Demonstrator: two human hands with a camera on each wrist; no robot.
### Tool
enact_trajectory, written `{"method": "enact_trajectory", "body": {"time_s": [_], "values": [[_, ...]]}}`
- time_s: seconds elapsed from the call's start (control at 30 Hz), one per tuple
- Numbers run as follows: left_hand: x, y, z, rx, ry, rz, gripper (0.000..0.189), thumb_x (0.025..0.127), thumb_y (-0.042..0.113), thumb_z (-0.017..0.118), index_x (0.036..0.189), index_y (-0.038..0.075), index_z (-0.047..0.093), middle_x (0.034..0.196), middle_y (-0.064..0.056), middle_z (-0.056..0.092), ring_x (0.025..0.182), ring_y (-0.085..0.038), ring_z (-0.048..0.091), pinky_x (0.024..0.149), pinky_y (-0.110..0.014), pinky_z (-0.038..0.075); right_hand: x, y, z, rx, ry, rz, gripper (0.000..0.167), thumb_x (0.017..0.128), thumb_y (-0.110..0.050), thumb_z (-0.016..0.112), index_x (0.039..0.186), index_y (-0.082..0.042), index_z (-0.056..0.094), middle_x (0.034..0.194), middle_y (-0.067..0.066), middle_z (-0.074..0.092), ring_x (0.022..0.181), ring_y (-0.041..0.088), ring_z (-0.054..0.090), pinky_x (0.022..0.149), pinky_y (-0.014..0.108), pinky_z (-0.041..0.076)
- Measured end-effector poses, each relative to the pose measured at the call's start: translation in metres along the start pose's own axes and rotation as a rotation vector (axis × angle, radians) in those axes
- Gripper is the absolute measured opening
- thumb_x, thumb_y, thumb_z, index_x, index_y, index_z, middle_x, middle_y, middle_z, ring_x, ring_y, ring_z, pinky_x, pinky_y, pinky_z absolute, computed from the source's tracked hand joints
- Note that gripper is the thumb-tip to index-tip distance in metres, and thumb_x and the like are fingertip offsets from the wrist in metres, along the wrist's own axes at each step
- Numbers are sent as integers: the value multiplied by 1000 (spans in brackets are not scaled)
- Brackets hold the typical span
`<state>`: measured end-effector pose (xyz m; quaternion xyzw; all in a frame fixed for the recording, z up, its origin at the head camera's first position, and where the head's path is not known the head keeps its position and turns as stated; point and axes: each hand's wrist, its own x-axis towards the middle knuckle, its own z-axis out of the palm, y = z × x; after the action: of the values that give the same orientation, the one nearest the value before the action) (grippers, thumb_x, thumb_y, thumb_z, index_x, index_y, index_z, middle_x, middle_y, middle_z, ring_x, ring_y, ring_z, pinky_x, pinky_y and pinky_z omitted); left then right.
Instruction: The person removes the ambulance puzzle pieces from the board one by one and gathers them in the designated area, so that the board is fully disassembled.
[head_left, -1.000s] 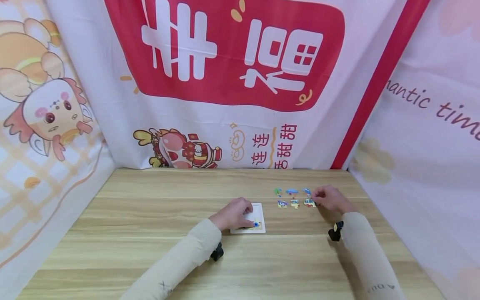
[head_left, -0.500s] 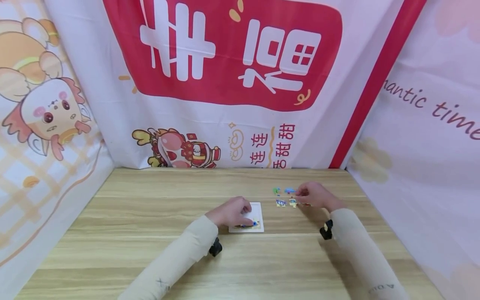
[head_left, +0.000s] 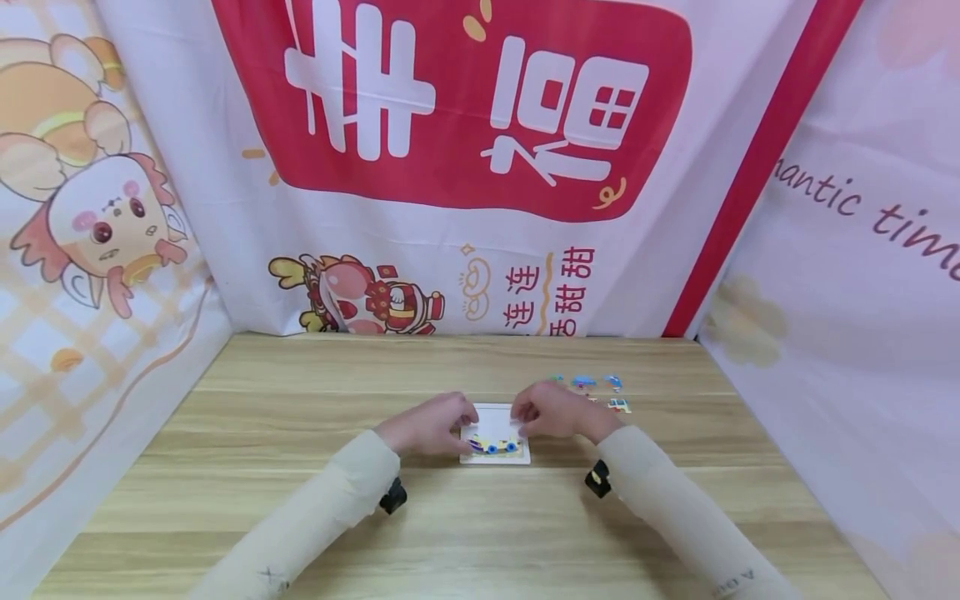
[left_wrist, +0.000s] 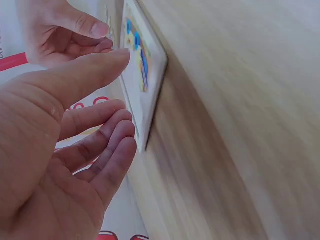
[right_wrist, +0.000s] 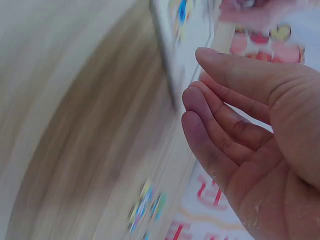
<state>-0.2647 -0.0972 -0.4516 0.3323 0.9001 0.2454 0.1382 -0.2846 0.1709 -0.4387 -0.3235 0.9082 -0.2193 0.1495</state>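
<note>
On my head feed, both bare hands are at the white puzzle tray [head_left: 495, 414], flat on the wood-grain table [head_left: 300, 508] in front of the person. Left hand [head_left: 431, 425] at the tray's left edge: thumb out, fingers loosely bent, nothing gripped. My left wrist view shows its tips by the rim; can't tell if they touch. Right hand [head_left: 558, 410] at the tray's right edge, thumb and fingers a bit apart, grip released, nothing seen in it; right wrist view is motion-blurred, contact with the rim unclear.

In the tray, the fitted jigsaw pieces [head_left: 501, 446] fill the near part, showing blue wheels with yellow above; white base shows beyond them. Loose pieces lie off to the right, partly behind the right hand: a long blue piece [head_left: 583, 382], a curved blue piece [head_left: 613, 383] and a multicoloured piece [head_left: 618, 406] with some red.

Beige sleeves [head_left: 675, 508] on both arms, a black wrist camera [head_left: 393, 496] under the left. Behind the table hangs a printed backdrop [head_left: 420, 217], white characters on red.
</note>
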Motion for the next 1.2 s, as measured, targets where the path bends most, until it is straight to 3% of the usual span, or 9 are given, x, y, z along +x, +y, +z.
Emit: {"method": "enact_trajectory", "body": {"time_s": [0.3, 0.73, 1.2], "values": [[-13, -4, -1, 21, -1, 44, 47, 90, 18, 84, 129, -2, 67, 120, -13, 67, 108, -22, 61, 101, -43, 54, 21, -41, 12, -29, -72, -75, 27, 91, -6, 81, 117, -3, 75, 105, 7, 77, 94, 15, 69, 86, 24, 58], [-10, -9, 4, -3, 21, 91, 41, 90, 17, 85, 124, 0, 70, 114, -12, 66, 104, -26, 59, 93, -38, 52, 31, -43, 29, -55, -61, -78, 27, 89, -2, 82, 116, -5, 78, 109, 6, 78, 98, 16, 71, 87, 23, 58], [-12, -8, 6, 4, 45, 89, 42, 87, 16, 87, 122, -1, 71, 116, -12, 67, 106, -22, 59, 97, -41, 52, 30, -47, 29, -106, -69, -85, 29, 89, -1, 82, 116, -8, 80, 110, 4, 77, 98, 13, 69, 89, 24, 58]]}}
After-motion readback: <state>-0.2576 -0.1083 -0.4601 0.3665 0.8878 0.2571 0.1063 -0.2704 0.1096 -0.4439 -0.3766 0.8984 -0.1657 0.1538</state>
